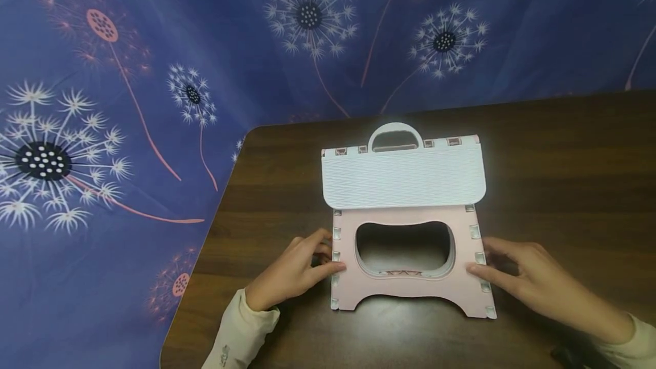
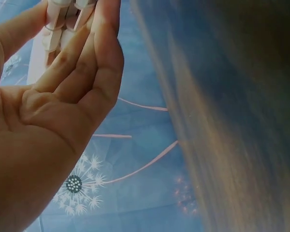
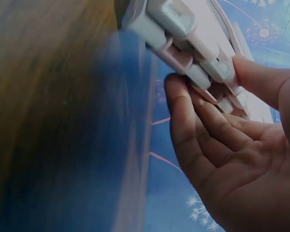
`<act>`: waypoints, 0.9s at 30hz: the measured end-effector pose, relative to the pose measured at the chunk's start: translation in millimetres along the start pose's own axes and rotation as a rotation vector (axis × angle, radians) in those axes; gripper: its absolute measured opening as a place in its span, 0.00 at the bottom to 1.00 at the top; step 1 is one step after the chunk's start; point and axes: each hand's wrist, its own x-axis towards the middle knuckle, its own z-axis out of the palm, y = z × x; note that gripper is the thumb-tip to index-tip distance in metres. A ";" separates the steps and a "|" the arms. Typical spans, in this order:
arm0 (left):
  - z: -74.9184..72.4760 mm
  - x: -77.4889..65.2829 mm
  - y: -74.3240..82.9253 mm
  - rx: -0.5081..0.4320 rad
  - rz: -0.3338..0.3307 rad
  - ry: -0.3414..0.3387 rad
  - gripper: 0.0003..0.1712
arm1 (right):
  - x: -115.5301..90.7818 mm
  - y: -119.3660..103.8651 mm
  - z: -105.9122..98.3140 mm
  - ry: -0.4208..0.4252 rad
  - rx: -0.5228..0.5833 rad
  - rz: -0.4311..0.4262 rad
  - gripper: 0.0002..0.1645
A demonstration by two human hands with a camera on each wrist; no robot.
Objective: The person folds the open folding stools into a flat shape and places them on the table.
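A pink and white folding step stool [image 1: 404, 178] stands on the table in front of me, its white textured top tilted toward me and a loop handle at the back. My left hand [image 1: 297, 269] grips the stool's left edge, thumb on the pink front panel and fingers behind. On the opposite edge my right hand [image 1: 538, 278] holds it the same way. In the left wrist view, part of the stool's hinged side [image 2: 55, 36] shows between thumb and fingers. The right wrist view has the interlocking white and pink side [image 3: 203, 58] between that hand's thumb and fingers.
The dark wooden table [image 1: 277, 187] has a rounded far left corner. A blue cloth [image 1: 220, 27] with dandelion prints hangs behind and to the left. Near the right sleeve, a small dark object [image 1: 566, 355] sits at the bottom edge, too dim to identify.
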 end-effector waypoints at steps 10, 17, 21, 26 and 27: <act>2.1 -4.2 -3.5 0.027 -0.019 -0.077 0.14 | -5.4 1.1 6.7 -0.109 0.047 0.005 0.13; 6.3 -8.6 0.2 0.052 -0.123 -0.134 0.11 | -7.0 8.5 9.0 -0.185 0.056 -0.024 0.11; 5.1 -9.7 1.2 0.073 -0.128 -0.144 0.10 | -5.1 8.7 10.3 -0.172 0.045 -0.034 0.15; 5.2 -10.2 3.1 0.109 -0.163 -0.155 0.12 | -5.6 10.0 11.7 -0.144 0.030 -0.053 0.23; 5.6 -10.2 3.4 0.116 -0.175 -0.158 0.12 | -5.2 10.2 10.9 -0.138 0.021 -0.056 0.23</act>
